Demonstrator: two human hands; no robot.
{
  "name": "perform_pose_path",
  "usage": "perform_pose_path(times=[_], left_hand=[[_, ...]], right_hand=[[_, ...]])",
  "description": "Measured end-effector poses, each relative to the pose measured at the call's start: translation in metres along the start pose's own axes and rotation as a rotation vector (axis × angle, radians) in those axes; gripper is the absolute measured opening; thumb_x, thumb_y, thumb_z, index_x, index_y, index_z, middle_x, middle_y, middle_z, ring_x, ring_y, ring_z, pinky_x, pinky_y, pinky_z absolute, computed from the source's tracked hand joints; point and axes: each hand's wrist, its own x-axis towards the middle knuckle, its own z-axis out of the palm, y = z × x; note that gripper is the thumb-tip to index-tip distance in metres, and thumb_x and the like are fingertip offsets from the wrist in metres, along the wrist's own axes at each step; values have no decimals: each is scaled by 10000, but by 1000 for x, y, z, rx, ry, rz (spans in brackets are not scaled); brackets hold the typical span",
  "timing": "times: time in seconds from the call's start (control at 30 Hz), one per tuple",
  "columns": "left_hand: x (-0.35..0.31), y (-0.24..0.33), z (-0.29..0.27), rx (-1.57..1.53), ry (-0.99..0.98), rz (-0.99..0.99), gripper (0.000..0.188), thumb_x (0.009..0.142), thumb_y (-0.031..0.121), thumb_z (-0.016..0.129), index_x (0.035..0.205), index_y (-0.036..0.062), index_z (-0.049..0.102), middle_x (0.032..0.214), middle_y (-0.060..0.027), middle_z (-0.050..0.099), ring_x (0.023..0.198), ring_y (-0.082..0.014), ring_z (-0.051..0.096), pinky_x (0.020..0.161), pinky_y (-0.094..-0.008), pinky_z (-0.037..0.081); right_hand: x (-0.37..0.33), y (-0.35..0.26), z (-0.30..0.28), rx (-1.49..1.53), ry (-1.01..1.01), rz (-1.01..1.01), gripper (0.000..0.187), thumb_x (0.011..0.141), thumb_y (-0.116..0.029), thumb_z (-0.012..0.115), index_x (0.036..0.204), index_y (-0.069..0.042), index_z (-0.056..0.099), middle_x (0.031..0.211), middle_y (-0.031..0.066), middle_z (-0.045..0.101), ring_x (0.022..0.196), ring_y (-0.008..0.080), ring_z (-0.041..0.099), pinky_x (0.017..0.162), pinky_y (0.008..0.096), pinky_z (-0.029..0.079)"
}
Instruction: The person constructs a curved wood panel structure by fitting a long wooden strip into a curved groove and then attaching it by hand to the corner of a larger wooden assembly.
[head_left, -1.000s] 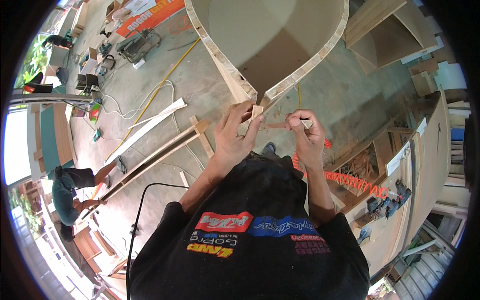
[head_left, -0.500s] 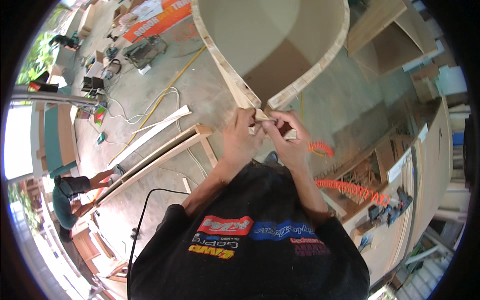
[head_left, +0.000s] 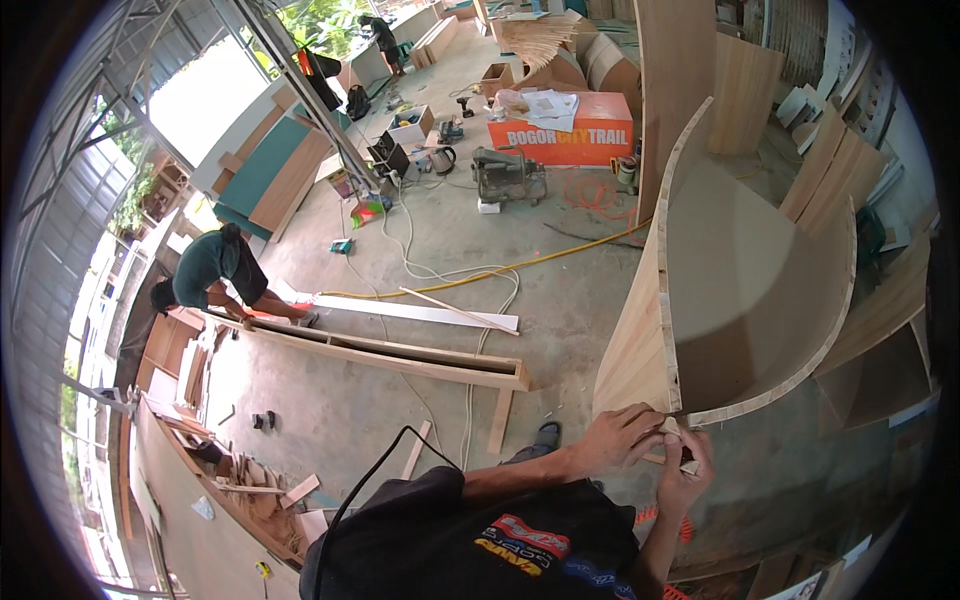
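Note:
In front of me stands a large curved wooden frame (head_left: 668, 290) with pale edges that meet at a near corner. My left hand (head_left: 622, 436) is at that corner, fingers bent and closed around a small pale piece (head_left: 671, 427) that looks like wood. My right hand (head_left: 686, 470) is beside it, fingers curled, gripping the same pale piece from the right. A light bit also shows between the right fingers. The fingers hide most of the piece, so its full shape cannot be made out.
A long narrow wooden box frame (head_left: 430, 366) lies on the floor at left, with a bending co-worker (head_left: 225, 265) at its far end. White cords and a yellow hose (head_left: 560, 256) cross the concrete. A compressor (head_left: 507, 175) stands by an orange box (head_left: 590, 140).
My view has swung left and up, so the curved frame and my hands now appear farther right. Both hands stay together at the frame's corner around the pale piece.

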Motion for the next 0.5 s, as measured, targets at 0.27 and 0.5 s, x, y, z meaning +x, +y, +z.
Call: perform_pose_path(times=[0.27,0.5], left_hand=[[12,10,1,25,106,23,313,878,147,769,1143,18,663,1069,-114,686,940,-296,710,745,-384,598],[5,7,7,-56,125,-44,293,859,106,781,1118,5,689,1058,-116,703,928,-296,722,757,-386,605]], right_hand=[[10,4,-11,-33,-40,-27,171,957,-76,731,1111,-11,767,901,54,650,778,140,580,653,288,435],[-7,7,6,-82,114,-8,173,955,-49,737,1122,-7,755,963,86,685,853,175,645,710,301,490]])
